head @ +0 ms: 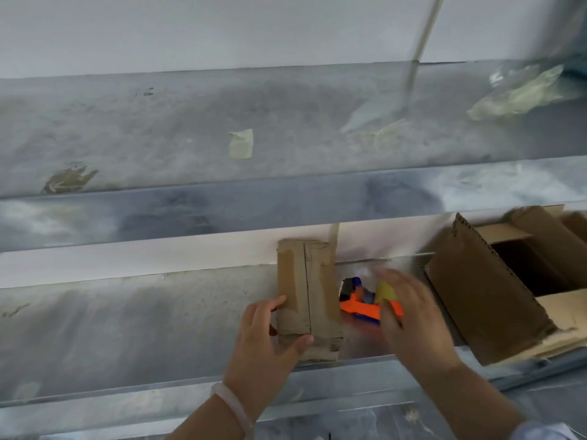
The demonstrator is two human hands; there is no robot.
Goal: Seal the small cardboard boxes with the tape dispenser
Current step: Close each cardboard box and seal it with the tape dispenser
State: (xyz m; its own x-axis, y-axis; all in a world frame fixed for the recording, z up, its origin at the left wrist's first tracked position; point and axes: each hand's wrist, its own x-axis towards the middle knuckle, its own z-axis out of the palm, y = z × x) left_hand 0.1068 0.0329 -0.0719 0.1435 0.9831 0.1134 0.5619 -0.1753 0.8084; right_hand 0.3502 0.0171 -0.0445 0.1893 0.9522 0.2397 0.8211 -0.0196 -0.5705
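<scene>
At the near edge of the grey metal bench [127, 328] I see the left hand [263, 341] gripping the small cardboard box [306, 293], thumb across its near end, fingers on its left side; the box is plain brown, long and narrow, its lengthwise seam under wrinkled brown tape. Just right of it the blurred right hand [413, 319] hangs, fingers loosely spread, over the orange-and-blue plastic tape dispenser [359, 308], and I cannot tell whether they touch. Farther right a larger corrugated carton [486, 296] lies open; a curled tape scrap [241, 143] sits on the shelf above.
</scene>
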